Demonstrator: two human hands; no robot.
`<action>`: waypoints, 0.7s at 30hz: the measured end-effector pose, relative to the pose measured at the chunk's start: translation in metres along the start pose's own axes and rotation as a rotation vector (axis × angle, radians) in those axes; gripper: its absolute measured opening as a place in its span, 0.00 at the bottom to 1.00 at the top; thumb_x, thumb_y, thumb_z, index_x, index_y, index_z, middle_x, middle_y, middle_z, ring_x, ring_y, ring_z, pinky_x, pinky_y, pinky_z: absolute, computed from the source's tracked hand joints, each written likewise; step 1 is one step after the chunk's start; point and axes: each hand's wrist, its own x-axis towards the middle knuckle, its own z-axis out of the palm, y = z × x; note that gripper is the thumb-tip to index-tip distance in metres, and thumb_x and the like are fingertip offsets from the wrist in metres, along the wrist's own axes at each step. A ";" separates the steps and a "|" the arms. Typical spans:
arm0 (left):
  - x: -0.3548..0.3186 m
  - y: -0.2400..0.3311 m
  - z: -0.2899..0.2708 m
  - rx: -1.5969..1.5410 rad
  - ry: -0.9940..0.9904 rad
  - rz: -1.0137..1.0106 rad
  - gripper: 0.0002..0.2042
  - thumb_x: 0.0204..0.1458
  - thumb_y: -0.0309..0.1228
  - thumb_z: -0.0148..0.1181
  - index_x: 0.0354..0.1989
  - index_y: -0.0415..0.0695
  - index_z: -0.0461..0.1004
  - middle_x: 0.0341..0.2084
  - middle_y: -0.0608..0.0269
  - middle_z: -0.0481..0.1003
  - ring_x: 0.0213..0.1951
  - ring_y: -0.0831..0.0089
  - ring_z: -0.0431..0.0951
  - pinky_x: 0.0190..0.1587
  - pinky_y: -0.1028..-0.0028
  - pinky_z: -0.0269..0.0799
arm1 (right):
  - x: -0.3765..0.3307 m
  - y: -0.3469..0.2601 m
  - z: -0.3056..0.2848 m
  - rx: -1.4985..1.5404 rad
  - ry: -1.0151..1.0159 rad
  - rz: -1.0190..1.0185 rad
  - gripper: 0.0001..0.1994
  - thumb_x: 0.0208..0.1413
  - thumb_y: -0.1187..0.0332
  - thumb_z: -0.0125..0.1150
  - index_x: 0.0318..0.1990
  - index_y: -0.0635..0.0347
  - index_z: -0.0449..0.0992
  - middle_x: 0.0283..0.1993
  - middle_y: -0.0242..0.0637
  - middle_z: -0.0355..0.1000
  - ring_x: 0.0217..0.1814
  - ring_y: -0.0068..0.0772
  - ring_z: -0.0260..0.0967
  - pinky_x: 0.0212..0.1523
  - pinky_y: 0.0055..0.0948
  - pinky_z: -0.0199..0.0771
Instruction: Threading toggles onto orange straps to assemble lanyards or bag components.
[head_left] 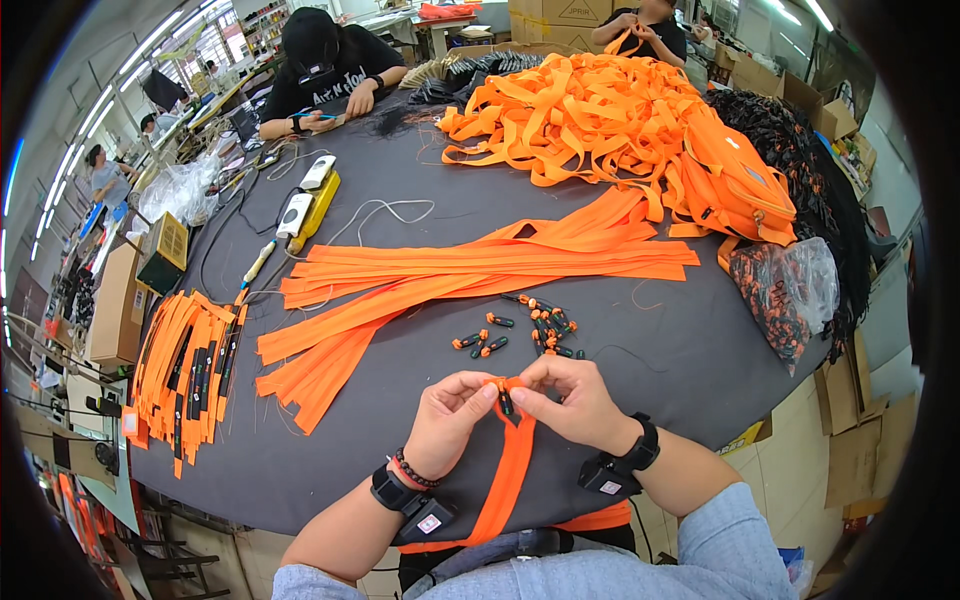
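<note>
Close to the table's near edge, my left hand (447, 418) and my right hand (577, 402) come together, thumbs and forefingers pinched. Between them they grip the top end of an orange zipper tape (506, 472), which hangs down toward my lap. A black zipper pull (506, 403) with an orange cord sits at that end, partly covered by my fingertips. Just beyond my hands lies a loose group of black-and-orange zipper pulls (550, 322), with a few more to its left. Long orange zipper tapes (480, 262) are fanned across the table past them.
A heap of orange strips (590, 110) and an orange bag (735, 175) fill the far right. A clear plastic bag of small pieces (780, 300) rests at the right edge. Short orange-and-black strips (190, 370) lie left, near a power strip (295, 215). Two people work across the table.
</note>
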 end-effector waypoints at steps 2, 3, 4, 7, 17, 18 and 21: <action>0.000 -0.001 -0.001 -0.003 0.021 -0.002 0.08 0.58 0.25 0.55 0.43 0.37 0.75 0.38 0.62 0.78 0.40 0.80 0.76 0.46 0.79 0.71 | 0.001 0.002 -0.001 -0.153 0.027 -0.097 0.05 0.57 0.74 0.59 0.39 0.66 0.74 0.32 0.30 0.74 0.36 0.16 0.69 0.38 0.17 0.71; 0.000 -0.001 0.000 0.015 0.026 0.000 0.08 0.58 0.25 0.55 0.43 0.37 0.75 0.38 0.62 0.78 0.40 0.81 0.76 0.46 0.79 0.71 | 0.001 0.004 -0.001 -0.082 0.031 -0.070 0.06 0.57 0.75 0.59 0.40 0.66 0.73 0.34 0.31 0.73 0.37 0.16 0.69 0.40 0.18 0.71; 0.000 -0.001 0.001 0.033 0.032 0.001 0.08 0.58 0.25 0.55 0.44 0.36 0.74 0.38 0.62 0.78 0.40 0.81 0.75 0.46 0.80 0.71 | 0.001 0.005 0.000 -0.010 0.034 -0.044 0.07 0.56 0.76 0.60 0.41 0.66 0.73 0.36 0.32 0.72 0.38 0.17 0.69 0.41 0.18 0.71; 0.000 -0.001 0.003 0.060 0.055 0.001 0.09 0.58 0.25 0.55 0.44 0.36 0.74 0.38 0.63 0.78 0.40 0.82 0.75 0.46 0.80 0.70 | 0.002 0.005 0.005 0.105 0.070 -0.019 0.09 0.56 0.77 0.60 0.44 0.66 0.72 0.39 0.32 0.71 0.39 0.17 0.68 0.42 0.18 0.71; 0.000 -0.002 0.004 0.053 0.073 -0.017 0.10 0.59 0.27 0.54 0.46 0.37 0.74 0.39 0.66 0.77 0.40 0.84 0.74 0.44 0.83 0.69 | 0.002 0.009 0.004 0.012 0.031 -0.127 0.14 0.58 0.79 0.57 0.51 0.66 0.71 0.41 0.32 0.67 0.43 0.18 0.66 0.44 0.19 0.69; 0.000 -0.002 0.005 0.057 0.076 -0.014 0.10 0.59 0.27 0.54 0.46 0.37 0.74 0.38 0.66 0.76 0.40 0.84 0.74 0.43 0.83 0.69 | 0.002 0.010 0.004 0.015 0.035 -0.129 0.14 0.58 0.78 0.57 0.51 0.65 0.71 0.41 0.32 0.68 0.42 0.18 0.66 0.43 0.18 0.69; 0.000 -0.002 0.005 0.071 0.081 -0.003 0.10 0.59 0.27 0.54 0.47 0.38 0.74 0.38 0.66 0.76 0.40 0.84 0.73 0.42 0.84 0.69 | 0.002 0.012 0.005 0.015 0.040 -0.147 0.13 0.58 0.77 0.56 0.51 0.62 0.72 0.42 0.31 0.70 0.41 0.17 0.67 0.42 0.18 0.69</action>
